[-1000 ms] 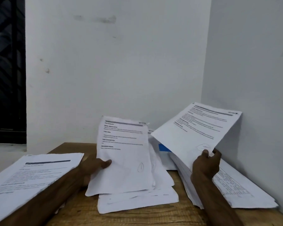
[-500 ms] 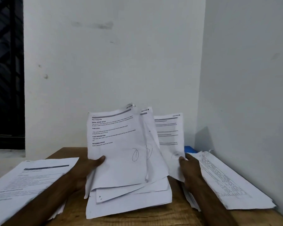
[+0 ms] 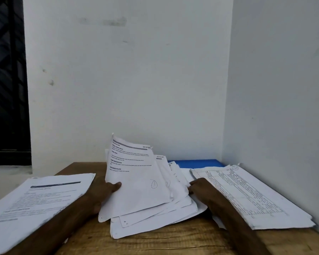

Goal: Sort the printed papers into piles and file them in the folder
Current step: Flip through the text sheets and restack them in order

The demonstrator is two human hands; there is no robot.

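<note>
Middle stack (image 3: 136, 181) sits mid-bench (image 3: 173, 238), fanned, top sheets propped up, header end pointing up and away at the back wall (image 3: 127, 80), long axis near-to-far. Sorting looks underway, filing not begun. The left hand (image 3: 103, 192) grip pinches the stack's left edge, thumb on front. The right hand (image 3: 201, 188) touches the fan's right edge, grip state unclear. Next move likely needs one sheet peeled off to the left pile (image 3: 44, 196) or right pile (image 3: 247, 196); the blue folder (image 3: 197, 163) lies behind.
</note>
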